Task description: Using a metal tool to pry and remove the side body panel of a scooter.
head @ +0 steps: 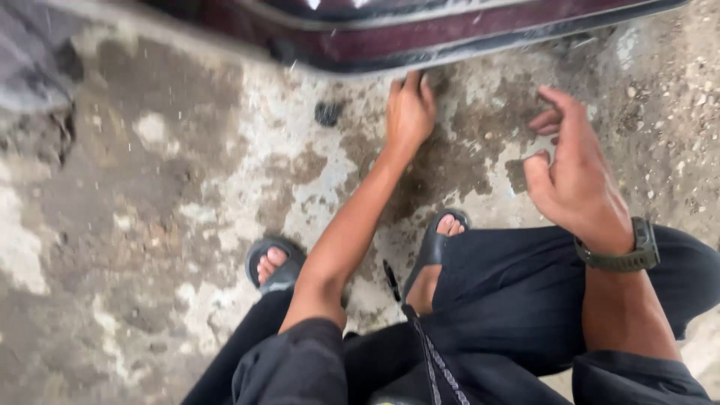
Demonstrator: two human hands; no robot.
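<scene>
Fingers [411, 84] of the left hand [409, 116] lie stretched out and close together, their tips pressed up against the lower edge of a dark maroon car body [420, 37] at the top of the head view; they grip nothing, they only touch. The right hand [574, 176] hangs in the air off to the side, fingers loosely curled and open, empty, with a dark wristwatch [626, 255] on the wrist.

That maroon panel runs slantwise across the top of the frame, glossy, with a darker strip along its underside (the picture is smeared by motion, so whether this is a sill or a bumper I cannot tell). It sits low over stained, patchy concrete ground [172, 195], where a small black lump [327, 112] lies just left of the reaching hand.

The person squats in black trousers [510, 300] and dark sandals [279, 266]. A likely risk: fingertips tucked under a low metal edge could be scraped or pinched should the body settle, and the gritty, uneven floor could let a sandal slip.
</scene>
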